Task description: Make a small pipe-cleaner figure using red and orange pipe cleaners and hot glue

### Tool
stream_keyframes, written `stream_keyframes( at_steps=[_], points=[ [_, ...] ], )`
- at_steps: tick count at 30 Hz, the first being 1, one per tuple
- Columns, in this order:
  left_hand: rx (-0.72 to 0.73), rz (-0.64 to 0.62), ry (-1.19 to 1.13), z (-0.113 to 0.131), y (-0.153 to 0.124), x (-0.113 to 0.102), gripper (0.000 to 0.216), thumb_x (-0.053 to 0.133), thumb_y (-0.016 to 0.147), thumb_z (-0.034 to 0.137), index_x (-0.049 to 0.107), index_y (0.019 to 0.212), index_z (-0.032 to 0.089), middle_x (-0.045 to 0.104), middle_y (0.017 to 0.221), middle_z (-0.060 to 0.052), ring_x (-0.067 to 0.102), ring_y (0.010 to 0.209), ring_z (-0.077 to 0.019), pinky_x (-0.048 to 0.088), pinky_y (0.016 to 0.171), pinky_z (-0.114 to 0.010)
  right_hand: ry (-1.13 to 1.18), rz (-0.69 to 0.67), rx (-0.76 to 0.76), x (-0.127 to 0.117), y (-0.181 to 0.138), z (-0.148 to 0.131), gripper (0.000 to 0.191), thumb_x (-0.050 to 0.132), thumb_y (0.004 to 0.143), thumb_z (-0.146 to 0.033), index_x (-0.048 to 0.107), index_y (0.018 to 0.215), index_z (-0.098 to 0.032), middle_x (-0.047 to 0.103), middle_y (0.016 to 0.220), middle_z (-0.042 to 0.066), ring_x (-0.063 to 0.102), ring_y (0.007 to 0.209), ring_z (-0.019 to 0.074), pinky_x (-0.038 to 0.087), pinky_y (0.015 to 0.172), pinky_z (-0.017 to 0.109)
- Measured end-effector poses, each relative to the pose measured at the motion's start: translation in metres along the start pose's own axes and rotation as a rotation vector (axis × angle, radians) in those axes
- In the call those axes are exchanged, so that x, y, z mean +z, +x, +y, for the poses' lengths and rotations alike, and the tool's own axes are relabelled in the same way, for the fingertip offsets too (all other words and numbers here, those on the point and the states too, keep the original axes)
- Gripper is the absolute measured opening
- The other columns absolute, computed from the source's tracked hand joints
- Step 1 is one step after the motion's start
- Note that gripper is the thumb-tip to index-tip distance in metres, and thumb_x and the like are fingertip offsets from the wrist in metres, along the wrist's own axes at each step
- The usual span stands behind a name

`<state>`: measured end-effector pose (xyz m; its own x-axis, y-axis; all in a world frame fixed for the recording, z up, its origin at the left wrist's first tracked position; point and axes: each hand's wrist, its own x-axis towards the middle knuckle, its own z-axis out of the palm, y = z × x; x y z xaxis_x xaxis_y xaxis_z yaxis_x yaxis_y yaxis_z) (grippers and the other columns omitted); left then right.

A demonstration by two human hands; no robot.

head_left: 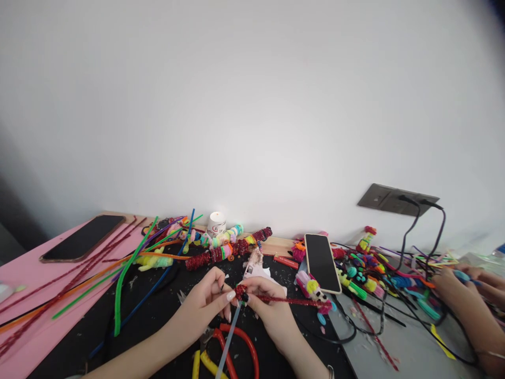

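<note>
The worktop (130,321) runs along a white wall, black in the middle and grey toward its right end. A pink sheet (31,268) covers its left end. A dark phone (82,238) lies on that sheet near the back edge. Long loose pipe cleaners fan out from the back edge across the pink sheet and the black part, among them a thick green one (122,284). Finished coiled pieces in many colours lie heaped along the back edge. A second phone (322,262) lies face up right of the middle, with more coloured bits crowded beside it. Two black cables hang from a wall socket (394,199) down to the right end.

At the right edge, another person's hands (453,284) rest among the coloured bits.

At the middle of the front edge, the left hand (205,305) and the right hand (268,305) meet above the black part. Both are closed in a pinch on a red glitter pipe cleaner (284,300). The left thumb and forefinger nip its coiled end. The right hand grips it just beside the coil, and the rest runs right toward the near end of the second phone. A pale thin strip (229,337) slants down from the hands. Red-handled pliers (240,342) lie under the hands at the front edge. A small white jar (216,223) stands at the back edge.
</note>
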<state>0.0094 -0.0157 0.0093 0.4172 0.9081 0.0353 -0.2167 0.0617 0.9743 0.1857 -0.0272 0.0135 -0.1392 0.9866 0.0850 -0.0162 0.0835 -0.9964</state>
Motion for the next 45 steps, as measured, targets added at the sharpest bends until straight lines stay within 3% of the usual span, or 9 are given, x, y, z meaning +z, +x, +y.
stream_keyframes(
  at_steps=[13, 23, 33, 37, 40, 45],
  points=[
    [-0.049, -0.049, 0.064, -0.0027, 0.0019, -0.0006, 0.032, 0.059, 0.085, 0.042, 0.034, 0.079, 0.023, 0.055, 0.062, 0.008, 0.059, 0.053, -0.0109, 0.038, 0.052, -0.021, -0.005, -0.02, -0.021, 0.0004, 0.0012, 0.0017, 0.018, 0.067, 0.073, -0.019, 0.072, 0.09, -0.019, 0.066, 0.069, 0.0, 0.06, 0.062, 0.0143, 0.047, 0.061, 0.026],
    [-0.085, -0.086, 0.218, -0.0054, -0.0007, -0.002, 0.02, 0.051, 0.089, 0.026, 0.031, 0.085, 0.024, 0.063, 0.056, 0.007, 0.059, 0.052, -0.011, 0.036, 0.052, -0.02, -0.042, -0.002, -0.008, 0.0005, 0.0016, 0.0093, 0.019, 0.061, 0.073, -0.018, 0.071, 0.09, -0.018, 0.064, 0.069, 0.001, 0.061, 0.064, 0.0161, 0.045, 0.062, 0.028],
    [-0.108, -0.065, -0.049, -0.0071, 0.0037, 0.0015, 0.04, 0.061, 0.081, 0.044, 0.026, 0.081, 0.025, 0.069, 0.07, 0.004, 0.059, 0.049, -0.0085, 0.038, 0.049, -0.019, -0.144, 0.041, -0.048, 0.003, -0.0001, 0.0064, 0.021, 0.054, 0.074, -0.017, 0.064, 0.093, -0.015, 0.053, 0.065, -0.002, 0.05, 0.059, 0.0131, 0.039, 0.058, 0.025],
    [-0.116, -0.06, -0.137, -0.0104, 0.0056, -0.0007, 0.044, 0.065, 0.079, 0.046, 0.027, 0.08, 0.024, 0.066, 0.068, 0.005, 0.054, 0.047, -0.0059, 0.039, 0.049, -0.018, -0.359, 0.05, -0.125, 0.0021, -0.0026, 0.0063, 0.009, 0.05, 0.081, -0.018, 0.059, 0.078, -0.017, 0.054, 0.067, 0.0, 0.049, 0.062, 0.0143, 0.036, 0.058, 0.025],
    [-0.126, -0.05, -0.177, -0.0102, 0.0064, -0.0009, 0.044, 0.067, 0.079, 0.045, 0.028, 0.081, 0.024, 0.065, 0.068, 0.006, 0.052, 0.048, -0.0048, 0.039, 0.05, -0.017, -0.537, 0.044, -0.21, 0.0004, -0.0037, 0.007, 0.019, 0.048, 0.084, -0.016, 0.05, 0.065, -0.019, 0.049, 0.063, -0.002, 0.046, 0.061, 0.0135, 0.033, 0.057, 0.024],
    [-0.142, -0.036, -0.202, -0.009, 0.0064, -0.0002, 0.044, 0.067, 0.078, 0.043, 0.028, 0.081, 0.024, 0.065, 0.069, 0.006, 0.048, 0.049, -0.0036, 0.037, 0.051, -0.016, -0.576, 0.045, -0.227, 0.0001, -0.0047, 0.0071, 0.023, 0.046, 0.086, -0.016, 0.045, 0.063, -0.019, 0.047, 0.061, -0.003, 0.044, 0.059, 0.0126, 0.032, 0.055, 0.023]
  ],
)
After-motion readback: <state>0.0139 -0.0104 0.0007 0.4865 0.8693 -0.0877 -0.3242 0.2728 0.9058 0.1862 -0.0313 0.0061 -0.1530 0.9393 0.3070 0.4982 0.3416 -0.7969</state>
